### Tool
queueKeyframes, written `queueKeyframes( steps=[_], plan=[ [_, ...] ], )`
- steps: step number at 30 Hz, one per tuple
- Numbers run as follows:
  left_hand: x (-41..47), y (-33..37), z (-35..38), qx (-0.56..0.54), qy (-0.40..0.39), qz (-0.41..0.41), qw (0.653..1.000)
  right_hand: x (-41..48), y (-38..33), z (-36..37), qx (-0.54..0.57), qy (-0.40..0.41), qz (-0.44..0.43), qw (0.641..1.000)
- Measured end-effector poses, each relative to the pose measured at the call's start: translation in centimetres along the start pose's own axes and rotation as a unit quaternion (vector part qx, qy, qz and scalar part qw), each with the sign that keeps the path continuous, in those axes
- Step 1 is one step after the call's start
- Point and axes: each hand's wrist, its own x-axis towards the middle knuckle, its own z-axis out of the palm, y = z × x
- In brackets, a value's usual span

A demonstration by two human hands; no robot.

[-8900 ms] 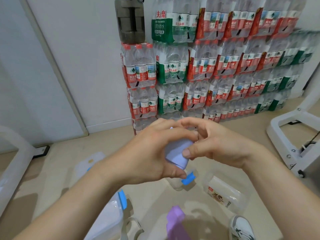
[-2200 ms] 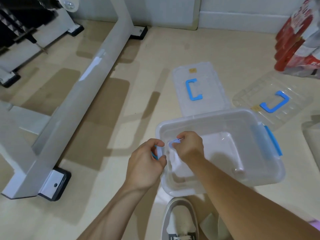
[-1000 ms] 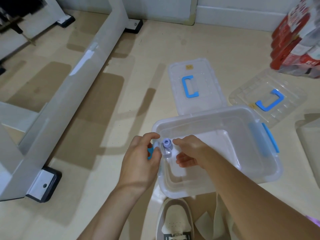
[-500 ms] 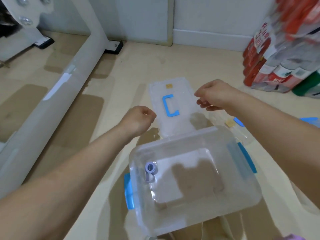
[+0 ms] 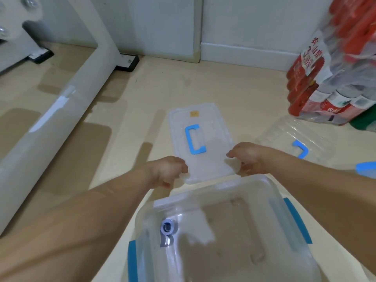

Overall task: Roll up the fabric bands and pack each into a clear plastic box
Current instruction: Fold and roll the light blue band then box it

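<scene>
A clear plastic box (image 5: 227, 192) with blue side latches stands on the floor just below me. A rolled lavender fabric band (image 5: 167, 227) stands on end in its near-left corner. Beyond the box lies a clear lid (image 5: 205, 119) with a blue handle. My left hand (image 5: 166, 173) grips the lid's near-left corner. My right hand (image 5: 247, 159) grips its near-right corner. The lid's near edge looks barely raised off the floor.
A second clear lid (image 5: 284, 133) with a blue handle lies to the right, and another blue part (image 5: 366, 168) shows at the right edge. Shrink-wrapped water bottle packs (image 5: 333, 82) are stacked at the far right. A white frame beam (image 5: 50, 119) runs along the left.
The rolled band went from my hands into the box's corner. Both hands then reached forward past the box and closed on the near corners of the lid.
</scene>
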Motion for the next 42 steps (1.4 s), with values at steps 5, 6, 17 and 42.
queueKeyframes(
  steps=[5,6,17,42],
  plan=[
    [-0.4,0.0,-0.3,-0.233,0.165,0.081,0.955,-0.4,-1.4,-0.8,0.189,0.086,-0.093,0.974],
    [-1.1,0.4,-0.8,-0.276,0.194,0.109,0.935,-0.9,-2.2,-1.1,0.229,0.100,-0.116,0.961],
    [-17.4,1.2,-4.6,-0.479,0.183,0.273,0.814,-17.8,-2.1,-7.7,0.360,0.067,-0.276,0.889],
    [-19.9,-12.2,6.5,-0.250,0.284,0.134,0.916,-19.8,12.4,-0.3,-0.105,0.188,-0.143,0.966]
  ],
)
